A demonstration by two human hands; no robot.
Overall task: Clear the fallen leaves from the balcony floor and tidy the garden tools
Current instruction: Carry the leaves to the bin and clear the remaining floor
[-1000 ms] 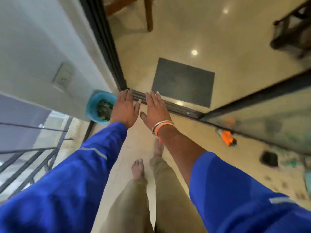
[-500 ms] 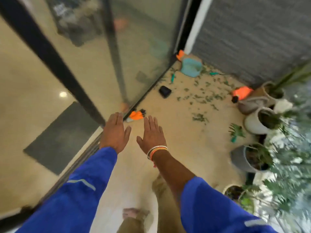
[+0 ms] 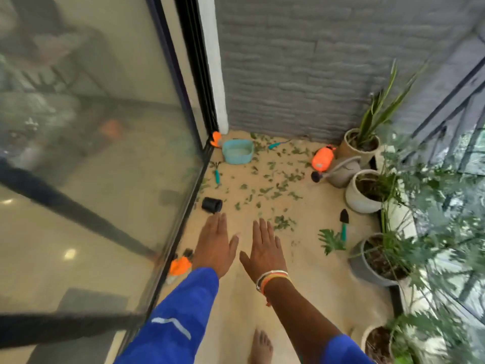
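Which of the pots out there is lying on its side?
The small black pot beside the glass door: it lies tipped over with no plant showing. The other pots stand upright along the right edge, holding plants.

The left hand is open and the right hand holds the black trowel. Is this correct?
No. In the head view the right hand is open and empty; the black trowel lies on the floor by the pots. The left hand is open.
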